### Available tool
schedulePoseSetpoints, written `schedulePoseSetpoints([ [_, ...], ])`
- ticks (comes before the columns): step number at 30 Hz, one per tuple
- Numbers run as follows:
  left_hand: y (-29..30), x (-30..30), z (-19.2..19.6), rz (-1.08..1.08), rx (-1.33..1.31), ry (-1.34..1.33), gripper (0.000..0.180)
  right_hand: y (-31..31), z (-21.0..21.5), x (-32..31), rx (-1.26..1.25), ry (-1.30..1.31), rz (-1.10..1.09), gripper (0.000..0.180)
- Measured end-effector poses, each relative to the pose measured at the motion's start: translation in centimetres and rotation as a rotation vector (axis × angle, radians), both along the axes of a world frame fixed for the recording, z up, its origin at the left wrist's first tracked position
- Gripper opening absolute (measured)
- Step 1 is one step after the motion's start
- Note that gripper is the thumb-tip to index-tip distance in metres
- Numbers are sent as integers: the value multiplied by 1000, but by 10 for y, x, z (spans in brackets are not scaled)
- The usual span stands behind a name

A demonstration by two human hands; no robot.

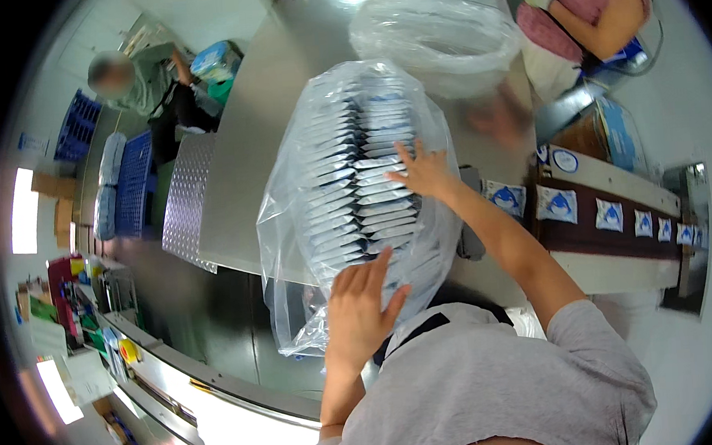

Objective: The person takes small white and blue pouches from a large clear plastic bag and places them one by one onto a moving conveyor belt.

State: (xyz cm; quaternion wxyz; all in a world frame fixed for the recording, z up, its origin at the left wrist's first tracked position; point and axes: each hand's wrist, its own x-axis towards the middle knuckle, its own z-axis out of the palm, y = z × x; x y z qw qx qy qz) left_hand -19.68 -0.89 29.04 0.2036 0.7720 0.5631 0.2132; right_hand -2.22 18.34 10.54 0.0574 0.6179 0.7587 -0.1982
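A large clear plastic bag (289,202) lies on the metal table, packed with two rows of flat white-and-blue packets (334,195) standing on edge. My left hand (360,308) rests at the near end of the bag, its fingers stretched over the last packets. Farther up, my right hand (425,172) lies on the right side of the bag with fingers spread. Neither hand grips anything. The loose open end of the bag (302,336) spreads toward the near left.
Single packets (557,204) lie along a dark conveyor (585,229) on the right. Another clear bag (435,42) is at the table's far end, beside a co-worker (588,12). A second person (143,80) is at far left, near blue pallets (135,179). The metal table (243,172) has a left edge.
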Motion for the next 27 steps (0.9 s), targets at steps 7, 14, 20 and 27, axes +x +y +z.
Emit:
schedulePoseSetpoints([
  [7,-5,73,-25,-380,-21,132,50,-59,43,75,445,-14,-112,63],
  [14,3,156,-81,-650,-251,-211,40,-213,-67,145,570,514,-496,15],
  [20,11,184,-223,-571,-220,228,51,-248,-72,238,178,482,-472,18],
  [27,10,193,-273,-590,-294,336,77,-188,-16,502,375,-41,-437,18],
])
